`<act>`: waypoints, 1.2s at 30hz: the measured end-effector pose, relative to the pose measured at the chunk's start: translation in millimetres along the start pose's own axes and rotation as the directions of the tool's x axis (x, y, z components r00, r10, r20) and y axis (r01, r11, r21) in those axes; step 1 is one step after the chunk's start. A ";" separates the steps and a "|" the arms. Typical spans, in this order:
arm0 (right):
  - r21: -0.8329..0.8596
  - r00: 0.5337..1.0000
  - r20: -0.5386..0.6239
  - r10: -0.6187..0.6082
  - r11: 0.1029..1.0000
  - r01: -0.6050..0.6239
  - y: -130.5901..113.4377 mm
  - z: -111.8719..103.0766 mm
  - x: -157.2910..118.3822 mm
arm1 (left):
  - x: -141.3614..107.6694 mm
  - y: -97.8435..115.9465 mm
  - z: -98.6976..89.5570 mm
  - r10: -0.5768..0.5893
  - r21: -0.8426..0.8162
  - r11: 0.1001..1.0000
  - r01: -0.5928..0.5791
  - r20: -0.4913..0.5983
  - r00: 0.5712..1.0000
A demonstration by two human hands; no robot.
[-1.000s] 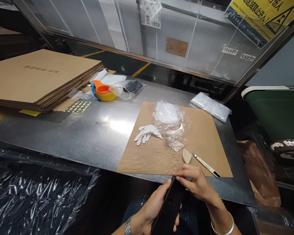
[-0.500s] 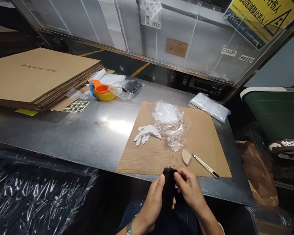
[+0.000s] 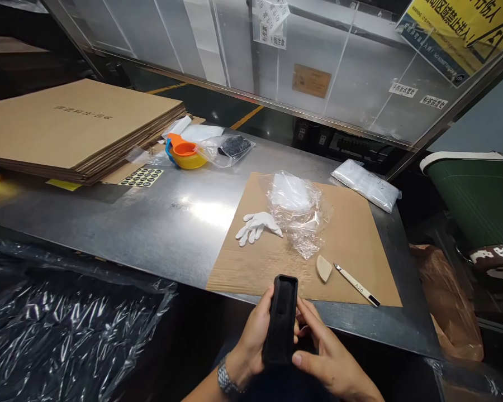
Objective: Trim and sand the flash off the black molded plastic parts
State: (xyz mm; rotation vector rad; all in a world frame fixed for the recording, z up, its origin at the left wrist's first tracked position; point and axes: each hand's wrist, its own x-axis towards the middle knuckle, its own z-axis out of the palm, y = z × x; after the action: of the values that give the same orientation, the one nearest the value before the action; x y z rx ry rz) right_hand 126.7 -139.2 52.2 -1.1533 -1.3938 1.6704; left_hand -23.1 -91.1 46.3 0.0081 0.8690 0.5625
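Note:
A long, black, hollow case (image 3: 280, 321) with a raised rim is held over the table's front edge, its recessed face towards me. My left hand (image 3: 254, 335) wraps round its left side, with some fingertips showing at the far side. My right hand (image 3: 329, 357) grips the right side, the thumb at the lower edge and the fingers bent near the middle; part of them is hidden. Beyond the case, on a cardboard sheet (image 3: 230, 273), lie a tan wedge-shaped block (image 3: 324, 269), a pale craft knife marked A26 (image 3: 356, 285) and a white glove (image 3: 257, 228).
Clear plastic bags with white contents (image 3: 295, 195) lie on the cardboard. A stack of cardboard (image 3: 84, 128), a sticker sheet (image 3: 142, 177), orange and yellow cups (image 3: 186, 156) and a wrapped white pack (image 3: 366, 184) rest on the metal table (image 3: 171, 234). Black plastic sheeting (image 3: 67, 329) is at lower left.
The case has turned so that its hollow face shows. My right hand has moved from the top end down along the right side. The view has shifted slightly left.

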 end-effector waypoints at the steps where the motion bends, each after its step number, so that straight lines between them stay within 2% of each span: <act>1: -0.007 1.000 -0.019 0.013 1.000 -0.013 1.8 -2.7 0.2 | 1.1 3.0 -1.3 -0.024 -0.017 1.000 0.025 0.022 0.999; 5: -0.079 0.971 -0.232 0.059 0.994 -0.080 8.0 -9.1 4.8 | 4.9 10.9 -7.2 0.006 -0.082 0.997 0.005 0.122 0.992; 7: -0.177 0.938 -0.346 0.002 0.982 -0.068 8.7 -10.6 9.0 | 5.7 11.2 -9.2 0.029 -0.075 0.997 -0.017 0.161 0.987; 9: -0.308 0.909 -0.405 -0.096 0.951 -0.037 7.0 -12.7 13.6 | 4.7 9.9 -10.0 0.057 -0.020 0.998 -0.054 0.158 0.986; 11: -0.438 0.898 -0.397 -0.189 0.899 -0.004 2.3 -16.0 17.9 | 1.8 8.8 -10.2 0.121 0.092 0.987 -0.134 0.128 0.984; 13: -0.546 0.920 -0.297 -0.255 0.836 0.056 -4.3 -19.9 21.2 | -2.1 10.2 -10.9 0.138 0.234 0.956 -0.176 0.169 0.976; 15: -0.592 0.940 -0.194 -0.282 0.797 0.117 -10.2 -22.7 23.0 | -5.1 15.1 -13.3 0.048 0.298 0.944 -0.138 0.289 0.956; 16: -0.600 0.934 -0.193 -0.302 0.789 0.131 -11.6 -23.0 23.3 | -5.8 18.6 -14.9 0.005 0.276 0.955 -0.106 0.344 0.939; 17: -0.611 0.912 -0.234 -0.336 0.781 0.132 -11.5 -22.3 23.2 | -5.9 22.2 -16.5 -0.003 0.218 0.972 -0.086 0.380 0.925; 18: -0.629 0.870 -0.307 -0.387 0.768 0.120 -9.7 -20.2 22.9 | -5.5 25.4 -17.9 0.031 0.133 0.987 -0.091 0.397 0.917; 20: -0.701 0.726 -0.428 -0.539 0.705 0.110 -1.2 -12.2 22.4 | -3.3 28.3 -18.9 0.185 -0.060 0.983 -0.175 0.387 0.904; 22: -0.801 0.582 -0.402 -0.707 0.580 0.152 11.6 -1.0 22.3 | -0.7 25.2 -17.0 0.333 -0.178 0.941 -0.287 0.347 0.877; 23: -0.841 0.542 -0.347 -0.765 0.510 0.180 18.4 4.2 22.3 | 0.3 21.8 -15.2 0.371 -0.189 0.927 -0.325 0.321 0.871; 24: -0.869 0.532 -0.278 -0.800 0.445 0.215 24.7 7.8 22.1 | 1.0 17.8 -12.9 0.388 -0.174 0.920 -0.350 0.288 0.876; 25: -0.885 0.544 -0.195 -0.816 0.386 0.261 30.2 8.7 21.6 | 1.2 13.8 -10.5 0.389 -0.141 0.921 -0.364 0.245 0.888; 27: -0.897 0.604 -0.046 -0.796 0.299 0.326 38.2 -0.3 20.1 | 0.0 7.8 -5.8 0.384 -0.070 0.923 -0.378 0.150 0.911; 29: -0.928 0.661 -0.035 -0.750 0.269 0.257 43.3 -24.8 19.0 | -3.4 5.3 -2.0 0.408 -0.030 0.913 -0.407 0.091 0.909; 30: -0.953 0.677 -0.121 -0.726 0.275 0.125 45.5 -41.3 19.1 | -5.8 5.0 -0.5 0.429 -0.013 0.903 -0.429 0.070 0.900; 33: -0.929 0.652 -0.360 -0.667 0.322 -0.184 54.1 -92.5 21.9 | -14.5 4.3 3.2 0.470 0.048 0.881 -0.471 0.042 0.882; 36: -0.896 0.666 -0.443 -0.600 0.321 -0.307 65.6 -122.5 23.6 | -22.0 1.6 6.3 0.506 0.084 0.857 -0.509 0.051 0.861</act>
State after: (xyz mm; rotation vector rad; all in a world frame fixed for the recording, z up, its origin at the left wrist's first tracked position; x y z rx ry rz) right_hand 233.3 -84.0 -21.7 -1.9019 -1.7864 -0.1645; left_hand -30.6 -98.7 66.6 0.3423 0.8674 1.0146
